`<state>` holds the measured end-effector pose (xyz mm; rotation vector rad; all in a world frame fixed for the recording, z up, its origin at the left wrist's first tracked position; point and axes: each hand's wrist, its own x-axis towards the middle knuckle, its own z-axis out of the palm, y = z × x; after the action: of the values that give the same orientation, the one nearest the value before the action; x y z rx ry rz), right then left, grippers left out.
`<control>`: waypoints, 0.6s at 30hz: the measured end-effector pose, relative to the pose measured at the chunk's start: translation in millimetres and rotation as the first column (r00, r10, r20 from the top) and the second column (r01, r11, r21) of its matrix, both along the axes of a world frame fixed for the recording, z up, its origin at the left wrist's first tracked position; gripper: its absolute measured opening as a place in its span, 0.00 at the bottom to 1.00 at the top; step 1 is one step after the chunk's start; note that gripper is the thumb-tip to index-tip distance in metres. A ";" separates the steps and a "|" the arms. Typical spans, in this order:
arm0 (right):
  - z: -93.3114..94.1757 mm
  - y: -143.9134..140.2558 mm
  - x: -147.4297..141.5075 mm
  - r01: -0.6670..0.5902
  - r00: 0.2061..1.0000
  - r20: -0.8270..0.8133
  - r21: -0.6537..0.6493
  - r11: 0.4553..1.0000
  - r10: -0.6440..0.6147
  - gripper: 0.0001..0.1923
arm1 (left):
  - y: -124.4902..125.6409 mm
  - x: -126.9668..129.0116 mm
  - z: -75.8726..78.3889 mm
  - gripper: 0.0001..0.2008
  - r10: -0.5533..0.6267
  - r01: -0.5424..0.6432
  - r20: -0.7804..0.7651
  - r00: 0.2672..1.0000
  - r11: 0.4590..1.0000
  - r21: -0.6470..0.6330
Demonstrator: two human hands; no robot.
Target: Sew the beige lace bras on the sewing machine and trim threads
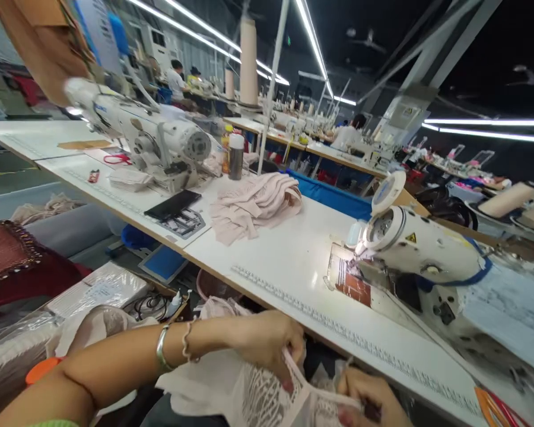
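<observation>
A thin pale strap (320, 392) is pinched between thumb and fingers of the left hand (267, 344), and its other end is gripped in the closed right hand (369, 400); the strap is stretched between the two, low in the view at six o'clock, below the table edge. Under it a white lace fabric piece (258, 397) is draped across the lap. Two bracelets are worn on the left wrist (173, 347).

At twelve o'clock from the hands one white worktable (285, 255) is seen, with one ruler strip (351, 338) set along its near edge. At two o'clock one white sewing machine (422, 249) is lit at the needle. At eleven o'clock one heap of pink fabric (253, 207) is laid, and beyond it one flask (236, 155), one dark tablet (172, 204) and a second sewing machine (137, 130). At ten o'clock one pair of red scissors (117, 159) is laid.

Long rows of benches are lit by strip lights; three seated workers are counted in the distance.
</observation>
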<state>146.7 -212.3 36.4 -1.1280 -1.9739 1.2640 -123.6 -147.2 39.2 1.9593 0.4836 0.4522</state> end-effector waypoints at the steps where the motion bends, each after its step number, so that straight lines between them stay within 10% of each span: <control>1: 3.6 -2.1 -0.9 -0.035 0.998 -0.060 -0.022 0.999 0.033 0.31 | -0.5 -2.2 2.8 0.25 -0.032 0.034 0.028 0.999 0.995 -0.096; 6: 6.0 -4.3 -7.3 0.020 0.933 -0.350 -0.180 0.983 -0.083 0.30 | 2.0 -10.1 1.7 0.24 -0.048 0.099 0.117 0.992 0.868 -0.487; 12: -12.2 -3.3 -17.3 0.066 0.801 -0.517 -0.425 0.903 -0.302 0.31 | -5.1 -4.8 -12.2 0.29 0.022 0.079 0.175 0.984 0.831 -0.550; 18: -15.3 -7.3 -17.5 0.084 0.788 -0.494 -0.507 0.858 -0.369 0.27 | -4.9 -6.2 -9.2 0.11 -0.078 0.134 0.120 0.990 0.803 -0.581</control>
<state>129.3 -219.6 21.0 -0.9877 -1.0679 1.7373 -129.8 -152.1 29.9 1.3451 0.3928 0.2707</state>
